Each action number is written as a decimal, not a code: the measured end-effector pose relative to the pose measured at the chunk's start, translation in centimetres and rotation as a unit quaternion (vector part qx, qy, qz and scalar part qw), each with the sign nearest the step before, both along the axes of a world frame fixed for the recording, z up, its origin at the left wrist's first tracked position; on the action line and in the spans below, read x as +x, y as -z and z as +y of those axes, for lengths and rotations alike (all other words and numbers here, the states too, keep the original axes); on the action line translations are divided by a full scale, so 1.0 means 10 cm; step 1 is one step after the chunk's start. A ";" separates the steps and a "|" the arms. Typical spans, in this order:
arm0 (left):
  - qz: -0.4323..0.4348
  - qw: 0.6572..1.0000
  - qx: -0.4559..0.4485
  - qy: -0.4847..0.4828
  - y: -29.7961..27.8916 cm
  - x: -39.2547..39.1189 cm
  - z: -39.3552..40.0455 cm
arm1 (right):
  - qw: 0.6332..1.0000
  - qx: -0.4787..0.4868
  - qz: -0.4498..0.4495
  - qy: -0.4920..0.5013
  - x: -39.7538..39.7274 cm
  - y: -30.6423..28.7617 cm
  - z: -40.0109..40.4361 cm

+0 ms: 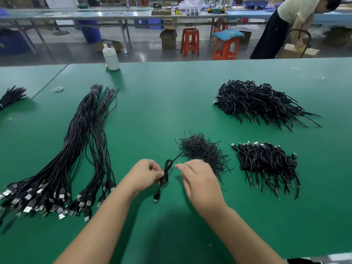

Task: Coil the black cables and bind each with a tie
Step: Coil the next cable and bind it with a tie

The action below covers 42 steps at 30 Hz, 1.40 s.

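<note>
Here the left hand [145, 173] pinches a small coiled black cable [165, 173] just above the green table [152, 103], fingers curled round the coil's lower part, its USB plug [156, 198] hanging toward the person; the free tail of the cable runs up and right to the heap of black ties [202, 149]; the right hand [200, 180] hovers just right of the coil, blurred, its fingers loosely spread and bent, and whether they hold a tie I cannot tell; to the left lie long bundles of uncoiled cables [76, 149], plugs nearest the person; to the right, a near pile of coiled cables [266, 164] and a larger far pile [261, 101]; a white bottle [111, 58] stands at the far edge.
</note>
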<state>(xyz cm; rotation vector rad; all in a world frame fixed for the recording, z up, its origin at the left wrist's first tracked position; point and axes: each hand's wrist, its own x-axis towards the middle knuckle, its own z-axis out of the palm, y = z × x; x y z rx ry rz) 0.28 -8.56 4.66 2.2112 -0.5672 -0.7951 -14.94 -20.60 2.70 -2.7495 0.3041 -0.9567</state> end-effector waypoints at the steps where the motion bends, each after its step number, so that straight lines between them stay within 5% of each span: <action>1: 0.065 0.997 -0.049 -0.011 -0.03 -0.03 0.00 | 0.999 0.016 0.016 -0.035 0.01 -0.01 0.02; 8: 0.285 0.943 -0.172 0.005 -0.17 -0.10 0.05 | 0.986 0.128 0.027 -0.106 0.00 -0.05 -0.04; 15: 0.305 0.920 -0.242 0.044 -0.15 -0.11 0.10 | 0.956 0.278 0.013 -0.094 0.03 -0.13 -0.06; 23: 0.009 0.970 -0.241 0.034 -0.11 -0.28 -0.04 | 0.833 0.553 0.006 -0.026 0.13 -0.19 -0.02; 30: -0.290 0.937 -0.156 0.118 -0.12 -0.43 -0.07 | 0.834 0.552 -0.001 -0.019 0.09 -0.14 -0.02; 36: -0.292 0.937 -0.165 0.098 -0.11 -0.40 -0.06 | 0.796 0.595 0.041 -0.100 0.06 -0.19 -0.12; 42: -0.268 0.940 -0.177 0.111 -0.17 -0.40 -0.05 | 0.845 0.529 0.054 -0.062 0.05 -0.22 -0.17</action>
